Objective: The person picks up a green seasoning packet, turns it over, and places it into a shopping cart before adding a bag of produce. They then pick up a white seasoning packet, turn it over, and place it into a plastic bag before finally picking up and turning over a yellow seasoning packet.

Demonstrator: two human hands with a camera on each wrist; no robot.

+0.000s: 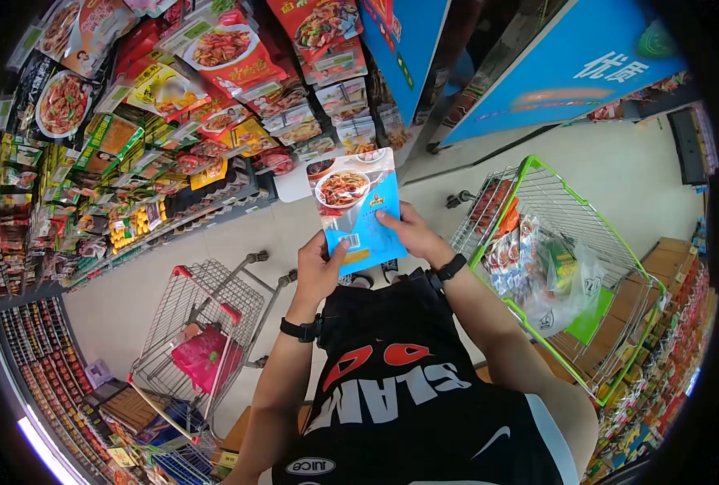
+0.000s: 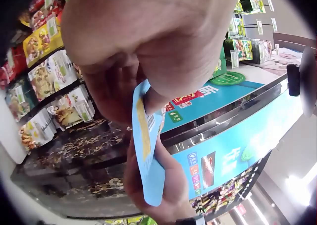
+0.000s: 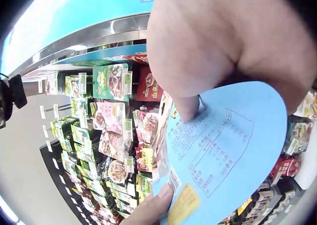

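A blue food pouch (image 1: 381, 200) with a picture of a dish in a white bowl is held up in front of the body by both hands. My left hand (image 1: 320, 267) grips its lower left edge, thumb on the printed face. On the other side my right hand (image 1: 417, 235) pinches the right edge, its thumb lying over the print. The right wrist view shows the pouch's printed back (image 3: 223, 145) close up, with a text table, a barcode and a yellow patch. Seen nearly edge-on in the left wrist view, the pouch (image 2: 148, 160) sits between both hands.
Shelves of hanging food packets (image 1: 214, 89) stand ahead and left. At the right is a green-edged shopping cart (image 1: 535, 166) with packets and a plastic bag (image 1: 581, 283). Another cart (image 1: 238, 283) at the left holds a pink bag (image 1: 206, 360). A blue sign panel (image 1: 537, 89) stands ahead right.
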